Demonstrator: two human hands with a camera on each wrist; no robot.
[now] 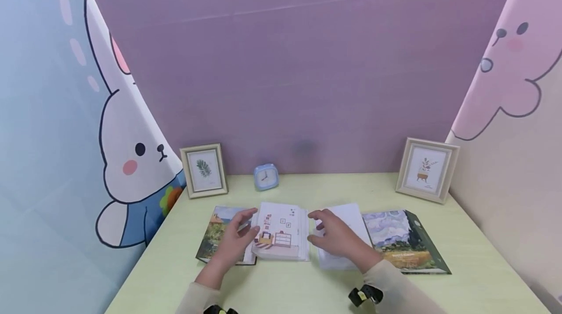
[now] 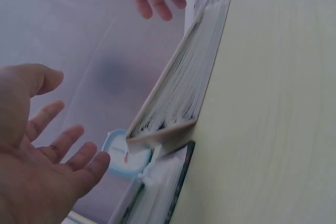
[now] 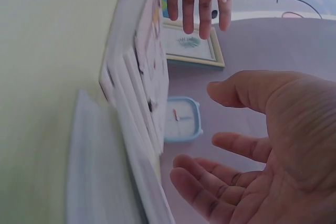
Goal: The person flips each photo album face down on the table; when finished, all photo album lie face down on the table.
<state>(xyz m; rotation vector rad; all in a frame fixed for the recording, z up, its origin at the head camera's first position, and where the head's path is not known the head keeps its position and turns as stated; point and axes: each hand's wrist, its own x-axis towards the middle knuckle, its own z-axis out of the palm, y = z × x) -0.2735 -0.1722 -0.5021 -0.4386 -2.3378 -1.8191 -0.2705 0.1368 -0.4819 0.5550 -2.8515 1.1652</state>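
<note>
Green desk, and the open book [image 1: 281,233] sits dead centre with its page block bunched up, so the leafing looks midway, cover unclosed. Left hand [image 1: 234,243] at 9 o'clock of it, right hand [image 1: 335,236] at 3, both loose, gripping nothing. Count: two frames, one clock [image 1: 265,176], one book.

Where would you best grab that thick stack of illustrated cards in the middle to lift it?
Probably by its two short side edges, one hand from each side. The card stack lies flat and thick on the table, its loose sheets fanning at the edge. The left hand and right hand already flank it, open.
</note>
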